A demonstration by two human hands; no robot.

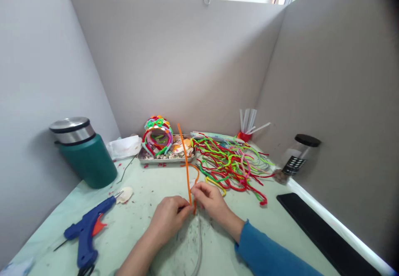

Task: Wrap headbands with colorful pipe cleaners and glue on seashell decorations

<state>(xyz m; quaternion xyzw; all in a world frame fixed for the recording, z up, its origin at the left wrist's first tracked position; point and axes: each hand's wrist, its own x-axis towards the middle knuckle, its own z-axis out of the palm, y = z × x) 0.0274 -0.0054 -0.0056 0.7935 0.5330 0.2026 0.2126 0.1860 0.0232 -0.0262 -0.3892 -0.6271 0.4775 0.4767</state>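
My left hand is closed in a pinch on the lower end of an orange pipe cleaner, whose straight length stands up and leans slightly left. Just to the right, my right hand pinches the orange strand close to my left fingertips. Part of the orange strand curves away behind my right fingers, and a short end shows below them. Beneath both hands a thin pale grey band runs toward the front edge; its upper end is hidden by the fingers. A yellow bent loop lies behind my right hand.
A blue glue gun lies at left near a shell and a green bottle. Behind are a metal tray of shells with decorated headbands, piled pipe cleaners, glue sticks and a jar. Grey partitions surround the table.
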